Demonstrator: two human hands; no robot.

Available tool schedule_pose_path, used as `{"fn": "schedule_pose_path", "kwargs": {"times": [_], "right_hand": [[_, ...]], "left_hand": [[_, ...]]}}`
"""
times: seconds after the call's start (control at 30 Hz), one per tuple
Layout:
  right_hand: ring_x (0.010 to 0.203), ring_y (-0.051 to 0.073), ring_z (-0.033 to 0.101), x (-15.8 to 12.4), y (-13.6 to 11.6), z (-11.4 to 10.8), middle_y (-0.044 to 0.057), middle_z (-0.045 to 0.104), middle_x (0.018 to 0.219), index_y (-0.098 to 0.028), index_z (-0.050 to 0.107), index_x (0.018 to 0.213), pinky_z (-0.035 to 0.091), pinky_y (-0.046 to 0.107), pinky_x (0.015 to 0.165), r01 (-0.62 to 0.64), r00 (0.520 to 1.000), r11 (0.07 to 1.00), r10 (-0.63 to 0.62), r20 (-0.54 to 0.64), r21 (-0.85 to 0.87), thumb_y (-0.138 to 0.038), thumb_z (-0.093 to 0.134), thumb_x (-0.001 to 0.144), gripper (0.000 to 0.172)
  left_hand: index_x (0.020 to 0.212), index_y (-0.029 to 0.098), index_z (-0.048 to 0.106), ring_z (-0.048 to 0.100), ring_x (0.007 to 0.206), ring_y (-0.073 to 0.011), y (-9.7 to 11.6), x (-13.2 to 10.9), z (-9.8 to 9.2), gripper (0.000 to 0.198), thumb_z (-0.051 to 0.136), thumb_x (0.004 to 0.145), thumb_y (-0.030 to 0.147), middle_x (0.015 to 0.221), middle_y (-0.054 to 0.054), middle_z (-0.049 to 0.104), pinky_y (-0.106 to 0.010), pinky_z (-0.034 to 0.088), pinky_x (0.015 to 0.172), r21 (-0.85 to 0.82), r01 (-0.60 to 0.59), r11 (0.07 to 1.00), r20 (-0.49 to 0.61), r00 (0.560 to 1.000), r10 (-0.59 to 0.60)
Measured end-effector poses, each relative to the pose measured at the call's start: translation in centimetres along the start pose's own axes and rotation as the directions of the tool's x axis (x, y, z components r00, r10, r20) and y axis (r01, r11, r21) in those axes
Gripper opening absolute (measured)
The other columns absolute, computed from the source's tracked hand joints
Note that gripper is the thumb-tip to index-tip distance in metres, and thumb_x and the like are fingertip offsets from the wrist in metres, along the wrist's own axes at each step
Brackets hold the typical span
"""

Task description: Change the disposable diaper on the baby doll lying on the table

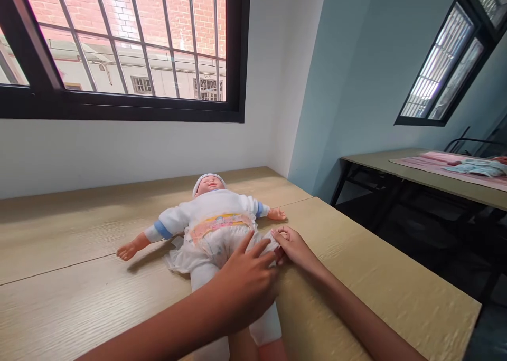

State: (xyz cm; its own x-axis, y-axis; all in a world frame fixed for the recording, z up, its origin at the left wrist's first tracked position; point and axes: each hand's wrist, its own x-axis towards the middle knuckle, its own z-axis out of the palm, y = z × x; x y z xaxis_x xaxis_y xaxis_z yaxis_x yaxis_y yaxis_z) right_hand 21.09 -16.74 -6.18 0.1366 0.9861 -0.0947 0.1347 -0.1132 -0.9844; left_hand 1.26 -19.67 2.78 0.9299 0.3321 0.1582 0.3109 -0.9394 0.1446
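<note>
While the doll [216, 202] lies face-up on the table [79, 234], the right hand [292, 245] pinches the edge of the diaper [224, 231] by its left hip; too hard a tug might tear it. The left hand [250, 276], spread loosely open, hides part of the legs [203, 273]. Beyond are a barred window [237, 86] and a second table [368, 161].

The doll [129, 249] has smooth, plastic-looking skin with a faint sheen; its white top [216, 202] is soft matt cloth. The diaper [216, 234] appears thin, papery, crinkled. The tabletop [348, 266] shows satin wood grain. Window bars [170, 47] appear metal, smooth.
</note>
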Motion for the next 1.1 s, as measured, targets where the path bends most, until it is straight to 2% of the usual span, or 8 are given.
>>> {"fn": "schedule_pose_path", "kwargs": {"times": [0.13, 0.23, 0.33, 0.43, 0.53, 0.73, 0.93, 1.1], "right_hand": [[0.046, 0.013, 0.057, -0.2, -0.5, -0.2, -0.006, 0.053, 0.054, -0.02, 0.044, 0.083, 0.043, 0.022, 0.042, 0.013, 1.0, 1.0, -0.013, 0.0, 0.008, -0.071, 0.059, 0.069, 0.054], [0.05, 0.013, 0.058, -0.5, -1.0, -0.1, -0.005, 0.054, 0.056, -0.02, 0.046, 0.082, 0.044, 0.022, 0.042, 0.028, 1.0, 0.999, -0.028, -0.004, 0.017, -0.071, 0.061, 0.067, 0.056], [0.052, 0.013, 0.059, -0.7, -1.2, 0.2, -0.004, 0.055, 0.058, -0.019, 0.048, 0.082, 0.044, 0.022, 0.042, 0.041, 0.999, 0.999, -0.041, -0.012, 0.025, -0.072, 0.06, 0.067, 0.056], [0.052, 0.012, 0.059, -0.9, -1.3, 0.3, -0.003, 0.056, 0.062, -0.019, 0.049, 0.081, 0.044, 0.021, 0.042, 0.036, 0.999, 0.999, -0.036, -0.032, 0.026, -0.07, 0.061, 0.067, 0.055], [0.054, 0.013, 0.059, -0.9, -1.4, 0.2, -0.002, 0.057, 0.065, -0.019, 0.051, 0.081, 0.045, 0.021, 0.043, 0.019, 0.999, 0.999, -0.017, -0.04, 0.034, -0.066, 0.065, 0.067, 0.051], [0.059, 0.011, 0.057, -0.8, -1.8, -0.8, 0.0, 0.058, 0.078, -0.018, 0.055, 0.085, 0.049, 0.023, 0.049, 0.024, 0.997, 0.999, -0.021, -0.078, 0.035, -0.06, 0.071, 0.064, 0.051], [0.058, 0.01, 0.052, -1.1, -2.5, -1.0, -0.002, 0.053, 0.07, -0.017, 0.055, 0.084, 0.048, 0.023, 0.049, 0.077, 0.994, 0.995, -0.071, -0.087, 0.067, -0.065, 0.07, 0.063, 0.055], [0.068, 0.012, 0.056, -1.6, -2.8, -0.4, 0.001, 0.056, 0.078, -0.017, 0.058, 0.092, 0.048, 0.021, 0.051, 0.114, 0.993, 0.992, -0.114, -0.005, 0.062, -0.055, 0.072, 0.068, 0.047]], "left_hand": [[0.082, 0.016, 0.071, 0.053, 0.115, -0.0339, -0.7, 2.4, 1.0, 0.021, 0.05, 0.083, 0.017, 0.096, -0.012, 0.068, -0.06, 0.019, 0.114, 0.061, 0.037, 0.997, 0.018, 0.999, -0.038], [0.076, 0.021, 0.072, 0.056, 0.11, -0.0351, -0.7, 2.6, 1.3, 0.017, 0.056, 0.077, 0.019, 0.092, -0.009, 0.07, -0.058, 0.021, 0.114, -0.069, 0.097, 0.993, -0.032, 0.995, -0.1], [0.072, 0.025, 0.073, 0.056, 0.112, -0.0363, -1.0, 2.3, 1.6, 0.011, 0.062, 0.074, 0.026, 0.088, -0.006, 0.071, -0.056, 0.021, 0.115, -0.205, 0.093, 0.974, -0.084, 0.99, -0.113], [0.08, 0.026, 0.074, 0.053, 0.117, -0.0358, -1.5, 2.2, 2.0, 0.012, 0.063, 0.076, 0.029, 0.093, -0.006, 0.072, -0.056, 0.017, 0.116, -0.254, 0.049, 0.966, -0.087, 0.993, -0.074], [0.095, 0.021, 0.072, 0.05, 0.121, -0.0352, -1.6, 2.2, 1.9, 0.02, 0.063, 0.078, 0.027, 0.107, -0.011, 0.069, -0.058, 0.014, 0.117, -0.195, 0.046, 0.98, -0.031, 0.998, -0.053], [0.093, 0.014, 0.071, 0.053, 0.114, -0.0325, -1.1, 1.8, 0.7, 0.022, 0.062, 0.081, 0.029, 0.104, -0.013, 0.067, -0.053, 0.023, 0.115, -0.055, 0.081, 0.995, 0.029, 0.996, -0.079], [0.117, 0.007, 0.061, 0.041, 0.128, -0.0324, -2.2, 1.6, 0.7, 0.04, 0.058, 0.084, 0.03, 0.122, -0.017, 0.058, -0.051, 0.021, 0.116, -0.064, 0.19, 0.98, -0.024, 0.981, -0.192], [0.111, 0.01, 0.061, 0.048, 0.118, -0.0269, -3.0, 1.8, 1.4, 0.032, 0.057, 0.085, 0.028, 0.114, -0.01, 0.06, -0.046, 0.024, 0.115, -0.067, 0.193, 0.979, -0.121, 0.972, -0.2]]}}
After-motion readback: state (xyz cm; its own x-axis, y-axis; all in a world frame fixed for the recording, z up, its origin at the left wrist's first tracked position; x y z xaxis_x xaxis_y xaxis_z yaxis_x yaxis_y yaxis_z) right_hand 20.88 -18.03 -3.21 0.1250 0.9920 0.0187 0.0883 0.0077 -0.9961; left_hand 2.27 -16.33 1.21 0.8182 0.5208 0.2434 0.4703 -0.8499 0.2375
